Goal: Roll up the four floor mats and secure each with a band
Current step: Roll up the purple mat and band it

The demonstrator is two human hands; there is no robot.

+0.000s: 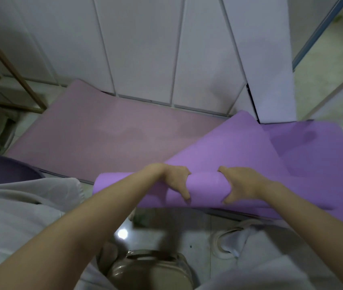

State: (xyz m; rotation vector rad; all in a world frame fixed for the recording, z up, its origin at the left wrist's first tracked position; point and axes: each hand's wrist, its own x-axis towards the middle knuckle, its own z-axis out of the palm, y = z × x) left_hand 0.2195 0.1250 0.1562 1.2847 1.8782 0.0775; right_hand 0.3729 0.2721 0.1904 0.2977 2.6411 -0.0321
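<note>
The purple mat [229,147] lies on the near right of the tiled floor [197,231]. Its near end is rolled into a loose tube that runs left to right, and the rest of the sheet slopes away toward the far right, where one corner reaches up beside the white cabinet doors [141,49]. Both hands sit on the middle of the tube, close together with a short stretch of roll showing between them. The left grip [174,181] is closed round the roll, fingers curled over the far side and thumb pointing down the near face. The right grip [241,183] mirrors it, clasping the same tube just to the right, thumb down the near side. Both bare forearms reach in from the near edge. Farther off and to the left, a pink mat [103,132] lies flat on the floor along the foot of the cabinet doors, its right end running under the purple sheet. A pale shoe [225,243] rests on the floor near right, below the roll, and a dark purple rounded shape [3,170], too cropped to identify, sits at the left edge.
</note>
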